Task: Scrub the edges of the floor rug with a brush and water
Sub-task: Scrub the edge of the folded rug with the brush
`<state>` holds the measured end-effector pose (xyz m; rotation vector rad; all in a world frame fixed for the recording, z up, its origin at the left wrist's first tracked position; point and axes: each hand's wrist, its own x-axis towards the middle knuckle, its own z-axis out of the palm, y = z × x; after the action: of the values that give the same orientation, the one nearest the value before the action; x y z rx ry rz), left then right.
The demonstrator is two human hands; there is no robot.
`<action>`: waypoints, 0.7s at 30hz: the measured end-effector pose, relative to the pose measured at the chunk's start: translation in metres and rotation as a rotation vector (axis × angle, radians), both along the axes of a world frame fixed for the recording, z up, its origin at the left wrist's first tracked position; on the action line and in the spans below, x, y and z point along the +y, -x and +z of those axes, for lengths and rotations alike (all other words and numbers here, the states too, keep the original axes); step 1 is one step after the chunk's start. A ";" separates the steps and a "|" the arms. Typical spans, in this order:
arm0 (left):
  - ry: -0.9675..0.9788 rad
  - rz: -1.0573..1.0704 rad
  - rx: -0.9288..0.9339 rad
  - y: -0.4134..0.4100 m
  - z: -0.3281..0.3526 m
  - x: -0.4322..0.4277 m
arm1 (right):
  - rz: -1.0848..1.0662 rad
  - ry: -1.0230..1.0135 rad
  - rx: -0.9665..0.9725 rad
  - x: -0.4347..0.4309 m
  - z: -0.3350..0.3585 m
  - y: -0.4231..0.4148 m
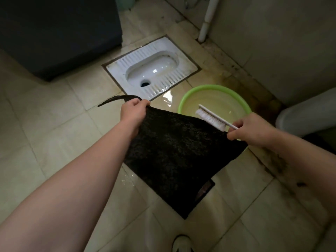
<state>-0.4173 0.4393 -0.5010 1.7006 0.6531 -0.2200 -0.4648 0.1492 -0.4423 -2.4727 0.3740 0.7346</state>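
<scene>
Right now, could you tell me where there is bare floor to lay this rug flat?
The widest bare tiles lie left of the rug, below the dark cabinet. A smaller patch lies lower right, past the rug's corner. Ahead is crowded: squat toilet, green basin, puddle.

A squat toilet (153, 70) sits in the tiled floor (54, 110).

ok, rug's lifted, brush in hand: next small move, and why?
Probably draw the brush along the raised top edge of the rug. The left hand grips that edge up, the right hand holds the brush handle with the bristles at the edge, and the green basin of water sits just beyond it.
</scene>
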 end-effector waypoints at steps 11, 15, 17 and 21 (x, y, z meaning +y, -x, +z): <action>-0.158 -0.473 0.068 -0.013 -0.045 0.058 | -0.277 0.014 0.085 0.072 -0.028 0.059; -0.254 -0.570 0.056 0.013 -0.081 0.093 | -0.325 0.017 0.141 0.108 -0.077 0.099; -0.311 -0.608 0.029 0.037 -0.103 0.111 | -0.321 -0.026 0.172 0.125 -0.114 0.123; -0.424 -0.676 0.026 0.078 -0.162 0.147 | -0.223 -0.136 0.262 0.149 -0.192 0.162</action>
<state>-0.4955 0.5860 -0.6625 2.2940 0.1165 -0.6119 -0.6265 0.2983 -0.6342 -2.1687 0.6623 0.9569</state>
